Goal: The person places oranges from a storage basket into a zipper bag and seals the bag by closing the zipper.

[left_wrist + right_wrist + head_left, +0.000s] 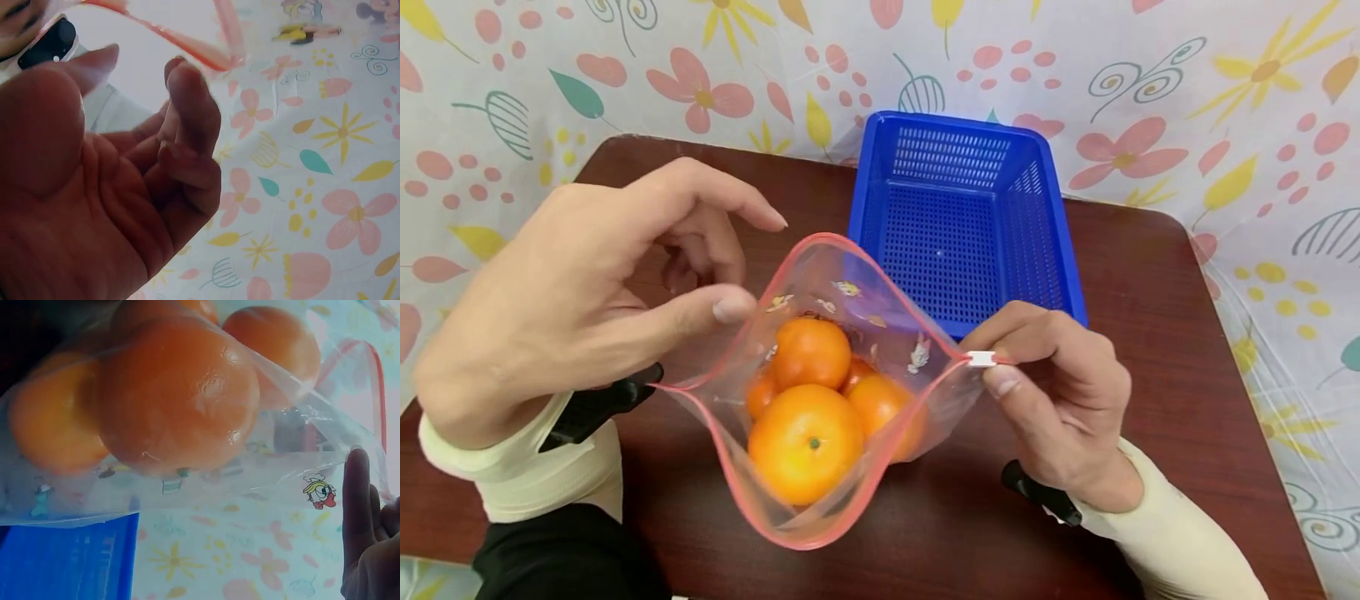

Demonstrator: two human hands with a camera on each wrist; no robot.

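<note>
A clear zip bag (pixel 805 542) with a red-edged mouth gapes wide in the head view, small cartoon prints on its side. Several oranges (pixel 805 446) lie inside it, the front one showing its green stem end. My right hand (pixel 1067 400) pinches the bag's right corner at the white slider (pixel 981 359) between thumb and fingers. At the left of the mouth is my left hand (pixel 602 292), its fingers loosely bent and spread from the thumb, which overlaps the red edge. Through the plastic, the oranges (pixel 178 394) fill much of the right wrist view.
A blue mesh basket (pixel 865 192) with no fruit in it stands behind the bag on the dark brown table (pixel 1150 333). A flower-patterned cloth (pixel 1270 125) hangs behind the table and along its right side.
</note>
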